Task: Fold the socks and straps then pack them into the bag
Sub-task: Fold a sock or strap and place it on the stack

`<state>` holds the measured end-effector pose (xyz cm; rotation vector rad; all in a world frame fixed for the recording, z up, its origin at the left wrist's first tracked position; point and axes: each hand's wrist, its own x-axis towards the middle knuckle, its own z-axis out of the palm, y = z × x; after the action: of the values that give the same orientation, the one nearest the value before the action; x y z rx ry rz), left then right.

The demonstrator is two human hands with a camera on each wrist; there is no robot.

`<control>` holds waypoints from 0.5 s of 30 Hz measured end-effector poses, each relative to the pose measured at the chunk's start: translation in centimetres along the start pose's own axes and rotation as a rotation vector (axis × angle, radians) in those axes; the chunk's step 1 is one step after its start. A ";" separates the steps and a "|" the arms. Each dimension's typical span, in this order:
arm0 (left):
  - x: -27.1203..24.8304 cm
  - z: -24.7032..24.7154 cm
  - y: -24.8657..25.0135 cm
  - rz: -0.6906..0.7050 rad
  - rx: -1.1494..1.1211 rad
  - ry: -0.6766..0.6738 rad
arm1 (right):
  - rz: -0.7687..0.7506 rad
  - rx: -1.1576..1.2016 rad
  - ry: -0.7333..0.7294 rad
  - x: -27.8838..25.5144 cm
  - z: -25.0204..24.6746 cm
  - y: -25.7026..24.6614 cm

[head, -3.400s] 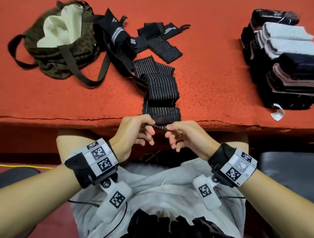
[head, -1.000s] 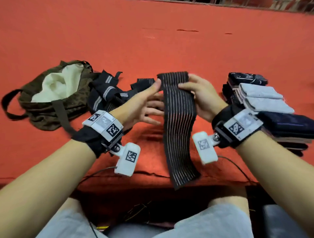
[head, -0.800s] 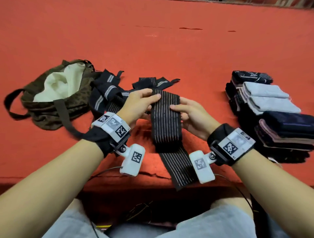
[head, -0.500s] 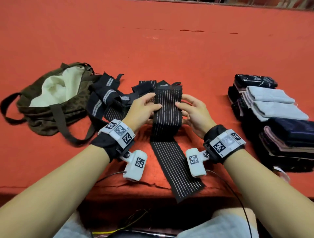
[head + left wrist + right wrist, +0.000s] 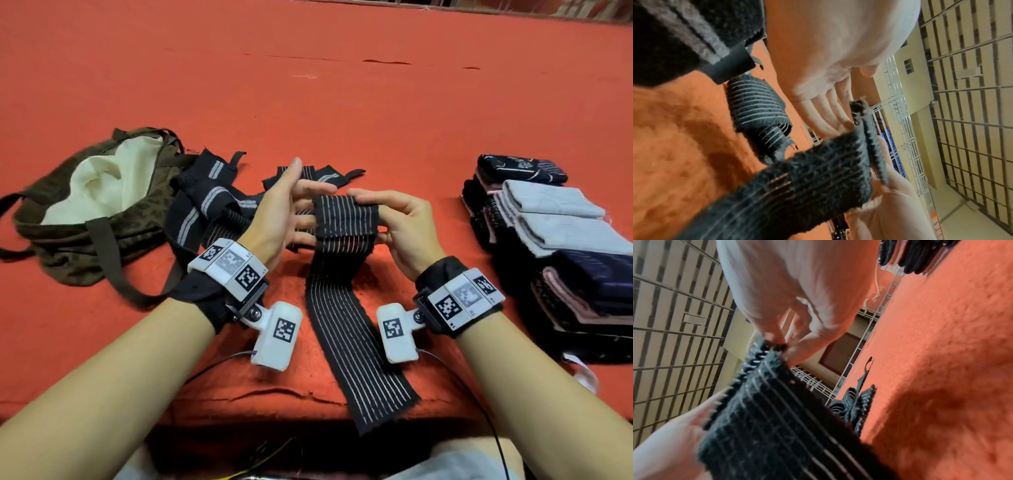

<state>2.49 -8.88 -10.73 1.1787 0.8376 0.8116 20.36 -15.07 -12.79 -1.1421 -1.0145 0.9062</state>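
The strap [image 5: 346, 219] now sits lifted and doubled again, pinched by the right hand [image 5: 404, 226], left hand [image 5: 284, 212] flat-fingered alongside, so folding advances.

bag [image 5: 96, 219] left, strap [image 5: 346, 260] centre, socks [image 5: 555, 240] right

**Strap lifted off the surface and folded over between both hands**

The striped black strap [image 5: 346, 219], whose end was pinched at the near edge of the red surface [image 5: 376, 113] seconds ago, is now raised above it. Its top has been doubled over into a short thick fold. The right hand [image 5: 400, 226] now pinches that fold, while the left hand [image 5: 287, 212] has opened, fingers straight against the fold's side. The tail now trails down to the surface edge.
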 end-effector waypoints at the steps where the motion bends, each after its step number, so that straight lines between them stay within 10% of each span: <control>1: -0.1 0.1 0.2 0.009 0.034 0.007 | -0.006 -0.004 0.001 0.1 0.2 -0.1; 15: 2.8 1.3 4.2 0.202 0.225 0.076 | -0.160 -0.062 -0.095 3.7 0.0 -4.3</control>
<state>4.50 -6.15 -6.73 1.4555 0.8994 0.9500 21.71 -12.43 -7.95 -1.0608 -1.2011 0.8115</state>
